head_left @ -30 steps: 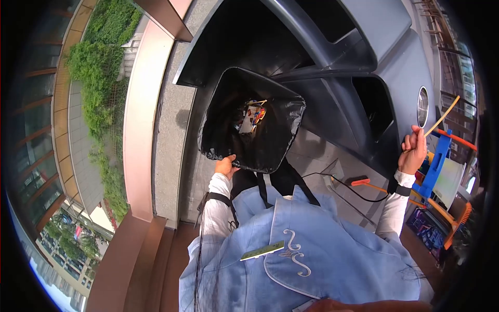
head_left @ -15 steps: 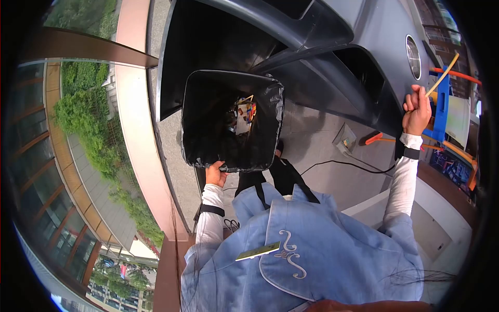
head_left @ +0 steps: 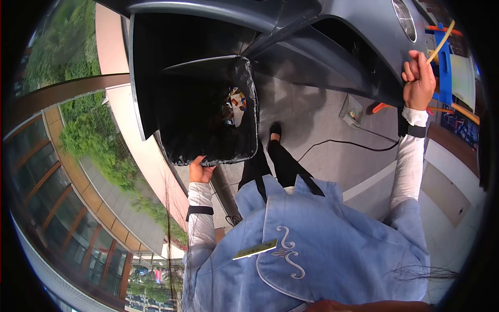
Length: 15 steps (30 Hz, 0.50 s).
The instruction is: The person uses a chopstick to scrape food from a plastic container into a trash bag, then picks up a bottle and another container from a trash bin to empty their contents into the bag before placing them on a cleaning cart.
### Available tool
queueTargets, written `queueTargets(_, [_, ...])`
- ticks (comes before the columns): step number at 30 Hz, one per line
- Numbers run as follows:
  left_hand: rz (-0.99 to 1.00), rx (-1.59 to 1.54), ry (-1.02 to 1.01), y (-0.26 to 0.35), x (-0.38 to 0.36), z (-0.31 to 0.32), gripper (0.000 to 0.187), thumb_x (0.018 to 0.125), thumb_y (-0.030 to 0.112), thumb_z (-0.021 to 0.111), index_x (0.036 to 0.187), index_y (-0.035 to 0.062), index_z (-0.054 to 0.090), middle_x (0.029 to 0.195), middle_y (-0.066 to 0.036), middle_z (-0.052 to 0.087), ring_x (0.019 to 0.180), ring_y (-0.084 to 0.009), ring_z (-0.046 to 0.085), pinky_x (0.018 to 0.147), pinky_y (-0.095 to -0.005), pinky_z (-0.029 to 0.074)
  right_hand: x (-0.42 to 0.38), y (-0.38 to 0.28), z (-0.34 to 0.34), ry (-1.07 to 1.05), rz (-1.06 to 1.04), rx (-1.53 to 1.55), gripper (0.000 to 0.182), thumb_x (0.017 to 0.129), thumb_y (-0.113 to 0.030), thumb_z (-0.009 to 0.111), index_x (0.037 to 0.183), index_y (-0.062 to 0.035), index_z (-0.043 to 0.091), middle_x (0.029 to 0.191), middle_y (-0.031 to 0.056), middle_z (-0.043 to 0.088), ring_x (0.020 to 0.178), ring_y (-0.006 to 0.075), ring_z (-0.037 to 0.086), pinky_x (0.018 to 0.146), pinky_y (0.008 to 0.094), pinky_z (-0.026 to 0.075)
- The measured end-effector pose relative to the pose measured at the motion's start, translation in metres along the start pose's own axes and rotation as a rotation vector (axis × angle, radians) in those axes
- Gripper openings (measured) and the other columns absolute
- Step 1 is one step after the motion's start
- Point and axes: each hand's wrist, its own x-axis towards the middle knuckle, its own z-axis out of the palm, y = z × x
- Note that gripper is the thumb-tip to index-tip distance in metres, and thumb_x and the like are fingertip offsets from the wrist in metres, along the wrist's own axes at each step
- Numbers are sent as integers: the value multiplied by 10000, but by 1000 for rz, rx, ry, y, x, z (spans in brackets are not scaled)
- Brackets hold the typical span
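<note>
A black bin with a plastic liner (head_left: 208,140) stands at the left, its far part within the opening of a dark grey housing (head_left: 143,88). Mixed small litter (head_left: 235,106) lies at its bottom. My left hand (head_left: 200,170) is closed over the near rim, gripping the bunched liner edge. Off to the right, my right hand (head_left: 419,83) is curled beside the grey panel's edge, apparently around the lower end of a thin pale-yellow stick (head_left: 441,42). Whether this hand also grips the panel is hidden.
A long-handled dustpan (head_left: 352,110) lies on the paved floor, a black cable (head_left: 343,143) running near it. A blue frame with orange bars (head_left: 444,73) stands at far right. My feet are just right of the bin. A pink-beige ledge (head_left: 150,135) and greenery lie left.
The bin has moved left and farther under the housing, with my left hand still on its rim. My right hand stays by the panel with the stick. The view has shifted.
</note>
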Motion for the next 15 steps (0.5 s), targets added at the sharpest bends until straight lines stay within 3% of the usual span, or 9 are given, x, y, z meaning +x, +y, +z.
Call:
queueTargets(7, [25,32,45,12,9,31,141,766,70,470,871,19,551,859,-116,623,761,-264,621,634,-424,540,-4,-1,1,-37,-1,34,291,901,-223,471,941,56,541,564,-52,261,490,40,263,451,195,216])
queueTargets(15, [72,74,46,37,18,73,165,792,106,451,894,6,534,899,-133,618,811,-284,619,656,-455,540,1,5,-3,-87,-23,57,306,890,-241,489,957,53,535,551,-46,267,484,41,275,458,194,224])
